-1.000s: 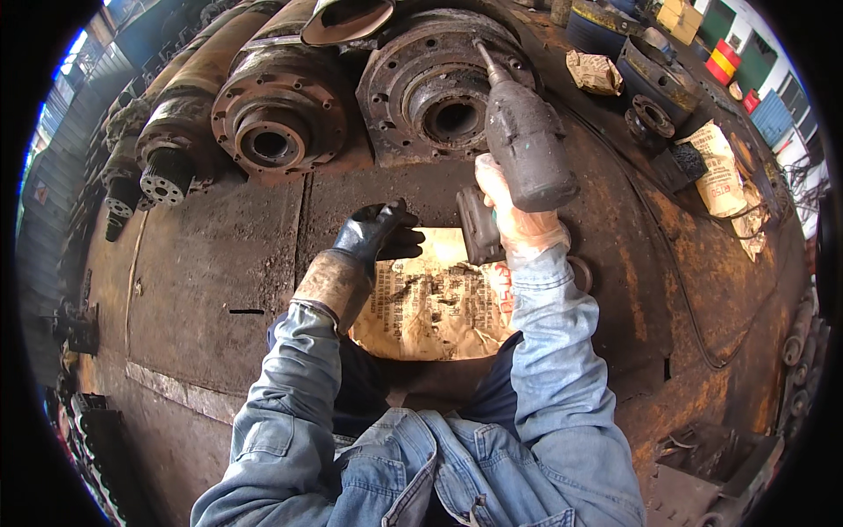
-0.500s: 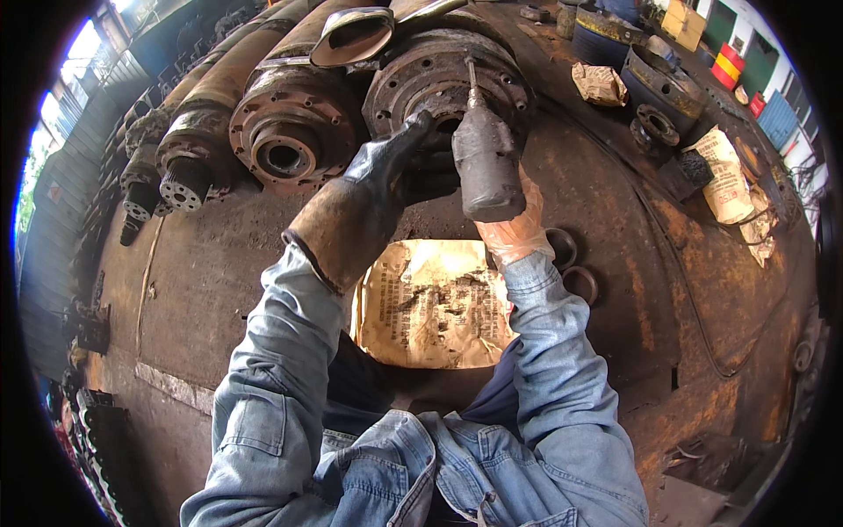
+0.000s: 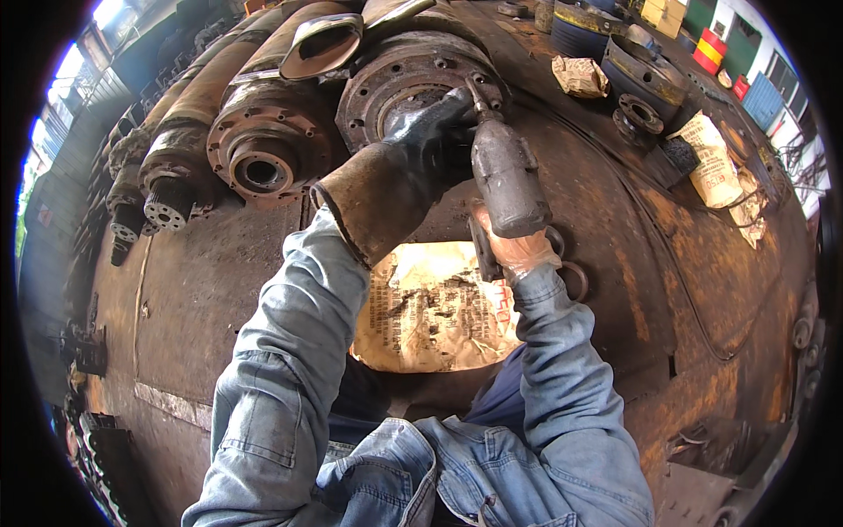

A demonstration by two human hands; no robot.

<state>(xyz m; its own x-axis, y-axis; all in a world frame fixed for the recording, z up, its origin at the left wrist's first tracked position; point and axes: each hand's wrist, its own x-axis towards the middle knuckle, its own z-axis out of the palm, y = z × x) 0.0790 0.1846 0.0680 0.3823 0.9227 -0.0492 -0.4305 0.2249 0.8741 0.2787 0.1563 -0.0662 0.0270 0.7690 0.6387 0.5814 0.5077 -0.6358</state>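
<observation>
My right hand (image 3: 518,249), in a thin clear glove, grips a greasy grey impact wrench (image 3: 511,180) from below and behind. A slim bit (image 3: 477,95) on its nose points up at the right rim of a large bolted flange (image 3: 420,75). Whether the tip sits in a bolt hole, I cannot tell. My left hand (image 3: 432,140) wears a black glove with a brown cuff. Its thumb lies against the bit's base, and the fingers curl behind the wrench's nose, partly hidden. Below, a stained paper sack (image 3: 430,307) lies between my knees.
Left of the flange stand more greasy cylinders, one with a hollow hub (image 3: 263,171). A metal ring (image 3: 573,281) lies right of my right wrist. Farther right are a flanged part (image 3: 639,116), paper sacks (image 3: 709,162), a dark drum (image 3: 645,75) and a cable (image 3: 667,241).
My left hand has moved up and right to the wrench's nose, its thumb now by the bit. The wrench leans more to the left at its tip. The whole view has shifted slightly.
</observation>
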